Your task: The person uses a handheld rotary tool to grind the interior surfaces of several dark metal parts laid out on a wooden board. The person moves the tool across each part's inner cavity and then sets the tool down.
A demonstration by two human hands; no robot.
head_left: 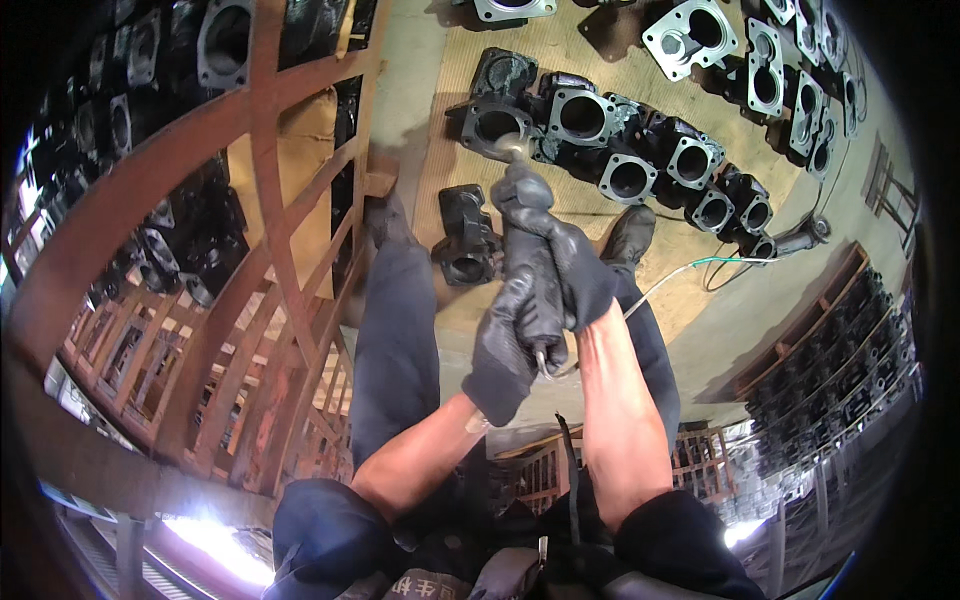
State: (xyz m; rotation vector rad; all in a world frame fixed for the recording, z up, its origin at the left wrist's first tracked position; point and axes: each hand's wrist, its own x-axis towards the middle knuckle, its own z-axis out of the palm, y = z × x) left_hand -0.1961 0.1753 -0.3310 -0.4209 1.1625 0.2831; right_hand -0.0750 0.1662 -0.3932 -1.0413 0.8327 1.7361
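Note:
Both my hands wear dark gloves and are wrapped round a dark hand-held power grinder (533,285). My left hand (505,345) grips its rear end, near where the cord leaves. Farther forward, my right hand (550,232) closes round the front of the body. The grinder's small round head (513,146) is blurred and lies at the near right rim of a black metal casting (484,128) with a bare-metal flange; whether they touch, I cannot tell. Nearer to me, left of the grinder, another black casting (466,235) sits on the tan corrugated sheet (420,300).
Several flanged castings (630,178) run in a row to the right, with more at the far right (765,65). A second power tool (800,238) lies at the right beside a pale cord (680,272). A rust-brown rack (262,150) with castings stands close on my left. My shoes (630,235) flank the work.

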